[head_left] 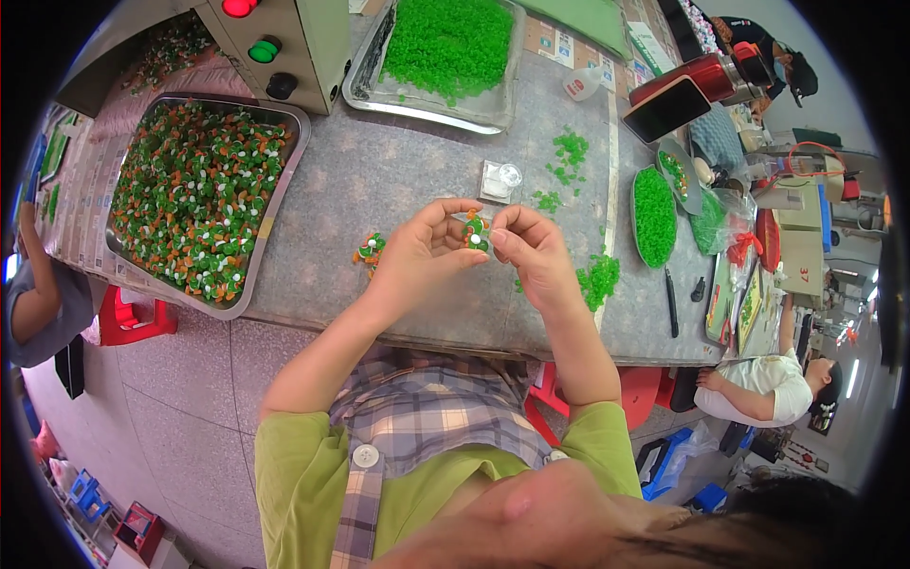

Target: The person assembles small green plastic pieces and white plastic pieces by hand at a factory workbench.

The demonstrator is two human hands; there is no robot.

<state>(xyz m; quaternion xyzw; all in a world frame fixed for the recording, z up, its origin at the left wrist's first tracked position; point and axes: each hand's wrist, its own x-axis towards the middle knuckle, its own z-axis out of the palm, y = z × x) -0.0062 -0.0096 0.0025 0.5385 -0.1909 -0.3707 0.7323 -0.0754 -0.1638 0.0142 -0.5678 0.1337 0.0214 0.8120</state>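
A small green, white and orange figurine (476, 230) is held up between my two hands above the grey tabletop. My left hand (417, 254) grips it between thumb and curled fingers. At its right side, my right hand (538, 248) is pinched, thumb against forefinger; anything tiny between those fingertips is too small to make out. Several similar figurines (372, 248) lie on the table beside my left hand. Just beyond my hands sits a small white dish (500, 180) with a clear round top. Loose green pieces (599, 281) are scattered right of my right hand.
At the left, a metal tray (277, 204) holds a heap of figurines, beside a box with lights and knobs (284, 47). Another tray (488, 116) of green pieces stands at the back. Rightward are a phone (666, 110), a green-filled dish (654, 218) and a black pen (671, 303). Other people sit nearby.
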